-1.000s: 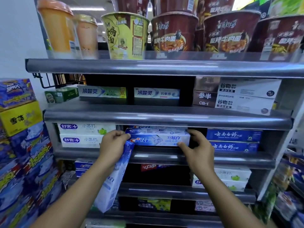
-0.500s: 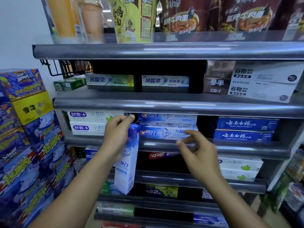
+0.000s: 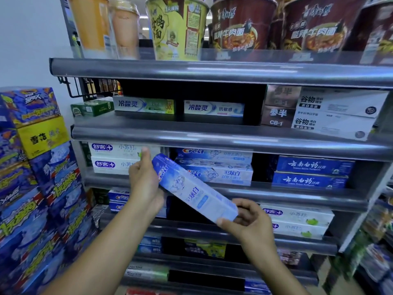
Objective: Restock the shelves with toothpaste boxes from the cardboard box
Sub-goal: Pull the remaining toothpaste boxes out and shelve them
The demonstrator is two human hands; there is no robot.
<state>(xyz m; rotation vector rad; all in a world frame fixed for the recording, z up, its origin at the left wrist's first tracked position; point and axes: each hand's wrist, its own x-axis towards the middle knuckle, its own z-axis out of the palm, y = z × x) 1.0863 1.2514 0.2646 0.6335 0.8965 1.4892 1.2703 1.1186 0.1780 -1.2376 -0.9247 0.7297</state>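
Note:
A blue and white Crest toothpaste box hangs tilted in front of the shelves, its upper end to the left. My left hand grips that upper end, thumb raised. My right hand pinches the lower right end. Behind the held box, stacked Crest boxes lie on the third shelf. The cardboard box is out of view.
White toothpaste boxes sit left of the Crest stack, dark blue ones to the right. Noodle cups line the top shelf. Stacked blue and yellow cartons stand at the left. Lower shelves hold more boxes.
My right hand left the Crest stack on the shelf and took the lower end of the held box. The box swung from hanging upright to a slant.

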